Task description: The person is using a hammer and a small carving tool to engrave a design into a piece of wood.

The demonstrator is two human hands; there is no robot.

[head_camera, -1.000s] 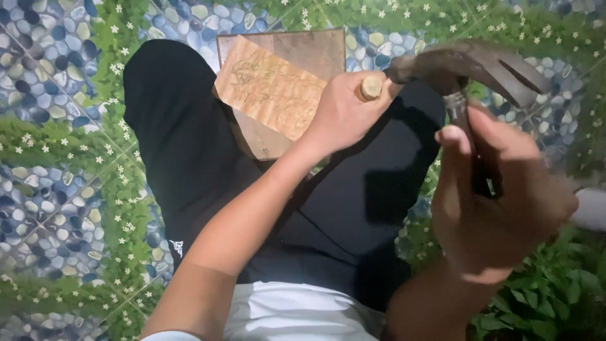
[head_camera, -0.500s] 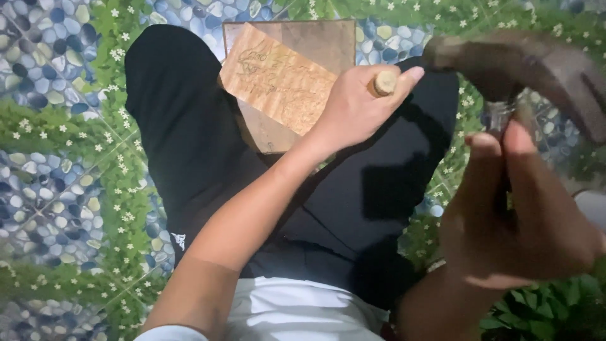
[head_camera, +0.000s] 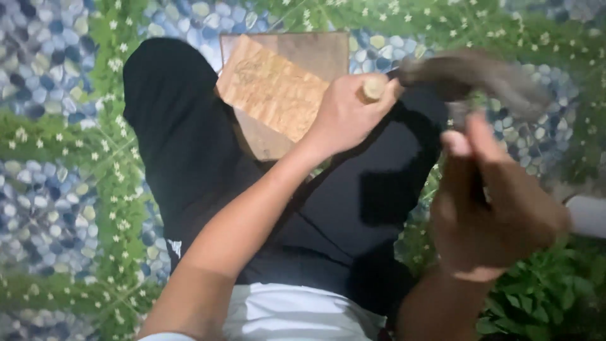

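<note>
Blurred hammer head (head_camera: 473,76), handle hidden in clenched right hand (head_camera: 495,211); left hand (head_camera: 347,117) gripping chisel (head_camera: 372,88).

No packages, signs or screens show in this view. The one label-like mark is a small white printed logo (head_camera: 175,247) on the black fabric of the trousers, low on the left side of the picture near the person's forearm; it is too small and blurred to make out its shape.

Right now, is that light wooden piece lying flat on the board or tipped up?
Flat, as far as shows: the light wooden piece lies face-up across the darker board. The left hand covers its near corner.
</note>
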